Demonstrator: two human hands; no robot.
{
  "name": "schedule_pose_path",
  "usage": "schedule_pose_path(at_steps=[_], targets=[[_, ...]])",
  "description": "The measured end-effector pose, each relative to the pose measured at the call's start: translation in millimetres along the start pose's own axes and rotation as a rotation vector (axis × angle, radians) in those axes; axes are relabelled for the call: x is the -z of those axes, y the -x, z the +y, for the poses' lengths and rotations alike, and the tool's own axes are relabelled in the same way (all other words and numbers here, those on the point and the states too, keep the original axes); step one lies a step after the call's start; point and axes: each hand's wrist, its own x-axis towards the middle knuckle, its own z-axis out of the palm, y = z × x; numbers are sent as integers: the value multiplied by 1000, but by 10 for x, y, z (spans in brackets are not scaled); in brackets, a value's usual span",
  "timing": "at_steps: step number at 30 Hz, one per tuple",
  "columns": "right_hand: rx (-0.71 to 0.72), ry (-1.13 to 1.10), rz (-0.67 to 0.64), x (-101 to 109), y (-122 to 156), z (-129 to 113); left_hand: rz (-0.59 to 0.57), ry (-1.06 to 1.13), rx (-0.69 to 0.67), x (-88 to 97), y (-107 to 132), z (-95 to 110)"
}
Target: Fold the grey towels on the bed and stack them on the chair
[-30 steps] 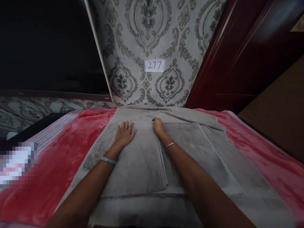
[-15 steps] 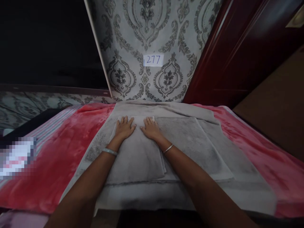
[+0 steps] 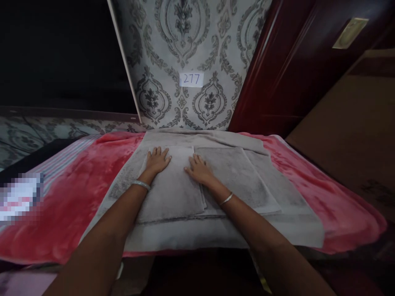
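Observation:
A grey plush cloth (image 3: 173, 193), folded flat, lies under my hands. Its left part is stacked in layers, and the layered edge runs down near my right wrist. A flatter grey panel (image 3: 236, 176) extends to the right of that edge. My left hand (image 3: 158, 160) rests palm down on the upper left of the folded part, fingers spread. On its upper right edge lies my right hand (image 3: 200, 169), also palm down with the fingers apart. Both hands press on the fabric without gripping it. Beneath is a larger grey cloth (image 3: 197, 238), wrinkled along its far side.
A red plush blanket (image 3: 77, 193) covers the surface on both sides. Behind is a patterned wall with a paper label (image 3: 191, 79) reading 277. A dark screen (image 3: 61, 57) stands at left, a dark red door (image 3: 296, 61) and a brown box (image 3: 345, 119) at right.
My right hand has slid slightly right, widening the gap between the hands. My left hand stays flat at the upper left of the folded cloth. The view has shifted a little.

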Motion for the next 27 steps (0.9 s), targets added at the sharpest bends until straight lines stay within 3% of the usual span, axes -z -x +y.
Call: schedule_pose_path(at_steps=[4,7,10,13,15,17,20,23,27], targets=[[228,-6,21,-181,391,-102,-1,-5,-9,27,-13,-1],[245,-40,43,-268,542,-66,-15,-17,-11,48,-52,-6],[286,-107,76,-244,622,187,-41,-22,-11,77,-110,-38],[274,-181,204,-117,784,686,-63,-8,-9,125,-162,-79],[159,-205,346,18,958,1104,-57,0,-4,165,-186,-63],[-54,-197,464,175,1153,1513,-33,6,-8,201,-201,33],[-423,-185,510,373,1394,1965,-33,20,-102,215,-202,353],[-626,-235,437,442,1502,2165,-107,16,-243,156,-158,761],[-639,-293,386,389,1497,2223,-72,-21,-296,29,-55,1075]])
